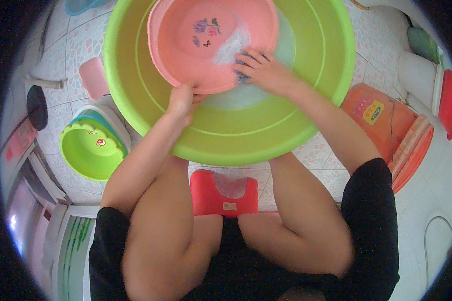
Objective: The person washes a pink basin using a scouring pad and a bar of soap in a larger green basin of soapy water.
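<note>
A large green plastic tub [226,148] stands in front of me with cloudy water in it. Tilted inside it is a pink plastic basin [196,71] with a printed flower and butterfly design. My left hand [184,101] grips the basin's near rim, thumb on the inside and fingers partly hidden behind it. My right hand [261,71] presses a dark scrubbing pad or cloth [243,78], mostly covered by the fingers, against the basin's right inner wall. White suds [233,47] lie on the pink surface beside the fingertips.
Stacked small basins, the top one green [90,150], stand on the tiled floor at left, near a pink plastic piece [93,78]. An orange bucket [376,120] lies at right, with a red basin [451,103] beyond. A red plastic stool [226,203] is between my legs.
</note>
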### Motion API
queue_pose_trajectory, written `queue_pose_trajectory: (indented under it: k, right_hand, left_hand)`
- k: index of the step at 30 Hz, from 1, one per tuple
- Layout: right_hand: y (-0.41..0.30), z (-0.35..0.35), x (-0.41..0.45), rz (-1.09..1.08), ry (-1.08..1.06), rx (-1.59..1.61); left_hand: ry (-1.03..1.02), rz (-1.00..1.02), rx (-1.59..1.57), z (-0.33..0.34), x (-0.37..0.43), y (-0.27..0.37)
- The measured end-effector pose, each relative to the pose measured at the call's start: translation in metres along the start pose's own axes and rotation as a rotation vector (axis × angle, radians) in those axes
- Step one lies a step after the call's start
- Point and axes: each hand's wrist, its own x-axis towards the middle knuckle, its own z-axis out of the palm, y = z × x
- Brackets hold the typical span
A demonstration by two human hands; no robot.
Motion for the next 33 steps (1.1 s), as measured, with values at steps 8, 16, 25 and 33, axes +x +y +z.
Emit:
queue_pose_trajectory:
  k: [8, 16, 25, 33]
  right_hand:
    - [-0.084, 0.011, 0.040, 0.084, -0.026, 0.458]
    - [-0.085, -0.012, 0.045, 0.267, 0.071, 0.809]
    - [0.004, -0.007, 0.003, 0.135, -0.006, 0.277]
    - [0.011, -0.015, 0.013, 0.157, -0.056, 0.350]
  left_hand:
    - [-0.015, -0.057, 0.097, -0.015, 0.012, -0.013]
    - [-0.061, -0.097, -0.119, 0.011, -0.017, 0.005]
    - [0.042, 0.000, -0.009, 0.006, -0.010, 0.002]
    - [0.057, 0.029, 0.021, 0.005, -0.015, 0.005]
